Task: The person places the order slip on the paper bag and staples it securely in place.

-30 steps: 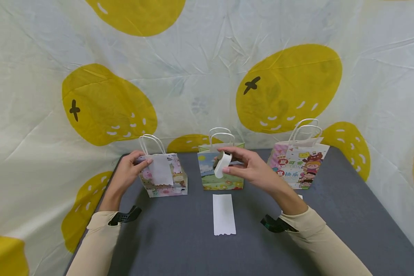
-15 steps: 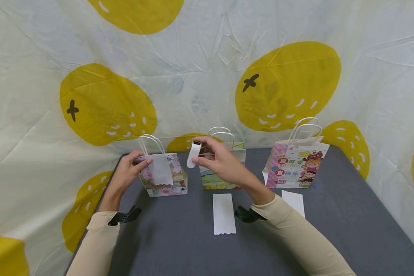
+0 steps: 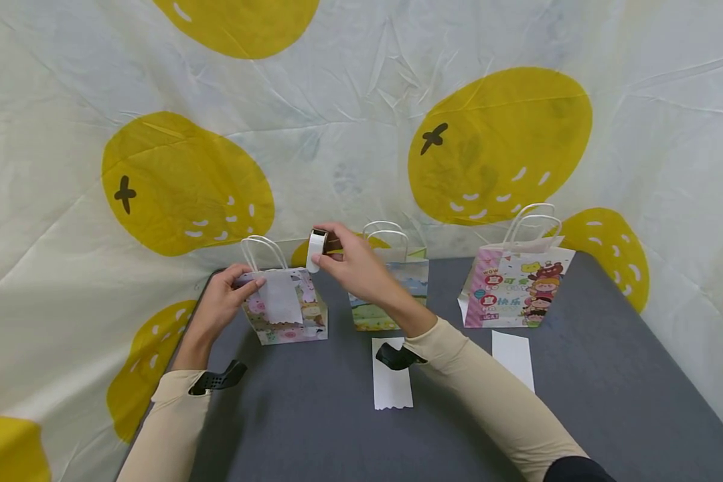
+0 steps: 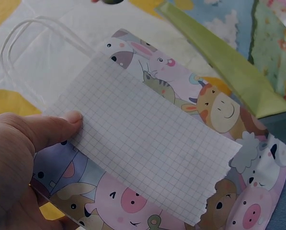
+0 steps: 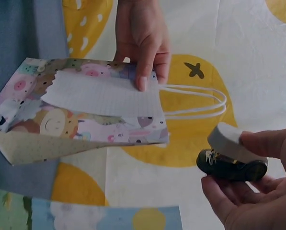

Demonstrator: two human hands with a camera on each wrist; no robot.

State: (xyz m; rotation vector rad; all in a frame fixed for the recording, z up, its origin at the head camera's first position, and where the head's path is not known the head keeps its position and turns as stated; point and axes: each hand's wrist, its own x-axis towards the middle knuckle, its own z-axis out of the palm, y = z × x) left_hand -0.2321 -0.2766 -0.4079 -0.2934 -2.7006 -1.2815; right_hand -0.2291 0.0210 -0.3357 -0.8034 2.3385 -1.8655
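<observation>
With thumb in front and fingers behind, my left hand (image 3: 221, 294) pinches a slip of squared paper (image 4: 147, 139) against the top of a paper gift bag (image 3: 314, 314). This bag is printed with cartoon animals and has white cord handles (image 5: 200, 101); the slip has one ragged short edge. My right hand (image 3: 355, 261) holds a mini stapler (image 5: 233, 155), white on top and dark below, between thumb and fingers. In the right wrist view the stapler's jaws stand apart, beside the bag's handles and clear of the paper.
A landscape-print gift bag (image 3: 367, 314) stands in the middle, partly behind my right arm. A pink and white gift bag (image 3: 512, 294) stands at the right. Two more paper slips lie on the grey table (image 3: 313, 415): a middle slip (image 3: 391, 391) and a right slip (image 3: 514, 358).
My right hand has carried the stapler leftward from in front of the middle bag to beside the animal-print bag's top. My left hand keeps its hold on paper and bag.
</observation>
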